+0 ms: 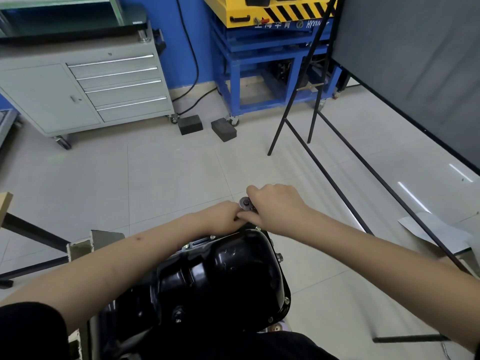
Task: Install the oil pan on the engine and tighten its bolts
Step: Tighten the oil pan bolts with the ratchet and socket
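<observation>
A glossy black oil pan sits on the engine in front of me, low in the head view. Silver bolts stand along its flange on the right and far sides. Both hands meet at the pan's far edge. My right hand grips a ratchet wrench whose round metal head shows between the hands. My left hand curls its fingers round the part under the ratchet head, steadying it over the flange. The bolt beneath is hidden by the hands.
A grey drawer cabinet on castors stands at the back left. A blue frame with a yellow machine is behind. Two black blocks lie on the tile floor. A black stand's legs and a dark panel are to the right.
</observation>
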Tool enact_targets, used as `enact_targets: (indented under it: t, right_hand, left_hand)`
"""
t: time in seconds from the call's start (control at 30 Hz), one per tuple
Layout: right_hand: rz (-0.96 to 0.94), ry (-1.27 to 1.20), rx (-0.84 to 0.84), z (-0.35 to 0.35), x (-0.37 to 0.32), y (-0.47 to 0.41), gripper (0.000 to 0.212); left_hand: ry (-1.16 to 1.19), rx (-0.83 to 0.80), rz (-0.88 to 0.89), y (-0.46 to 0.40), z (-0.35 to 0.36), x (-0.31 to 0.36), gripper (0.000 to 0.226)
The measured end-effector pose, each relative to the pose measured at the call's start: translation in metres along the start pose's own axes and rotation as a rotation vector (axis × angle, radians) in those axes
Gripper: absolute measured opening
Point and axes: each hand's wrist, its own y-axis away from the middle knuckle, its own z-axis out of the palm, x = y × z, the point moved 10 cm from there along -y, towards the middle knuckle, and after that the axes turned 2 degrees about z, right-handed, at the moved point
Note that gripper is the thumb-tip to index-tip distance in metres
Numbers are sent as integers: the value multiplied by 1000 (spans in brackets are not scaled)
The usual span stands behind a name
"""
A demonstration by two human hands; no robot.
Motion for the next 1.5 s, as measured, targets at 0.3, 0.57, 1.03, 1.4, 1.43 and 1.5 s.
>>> enact_targets:
  t: [0.3,0.57,1.03,1.4,1.43,1.5]
  right_hand:
    - [-67,-14,-70,3,-3,-1,30]
    - [-120,101,26,5,-4,7,46]
    - [275,-497,16,16,22,23,31]
    - [295,-558,31,-15,68,32,24]
    - [307,-568,20,-9,70,35,24]
    - [322,-595,8,0,74,38,24]
  left_hand:
    - [-8,-4,34,2,1,1,21]
    - [-39,-44,30,2,3,-1,27]
    - [-3,-40,67,1,2,1,23]
    - [112,-36,135,-29,-13,46,31]
    - [105,-56,127,-31,-6,45,32]
    - [94,-90,114,-33,3,43,33]
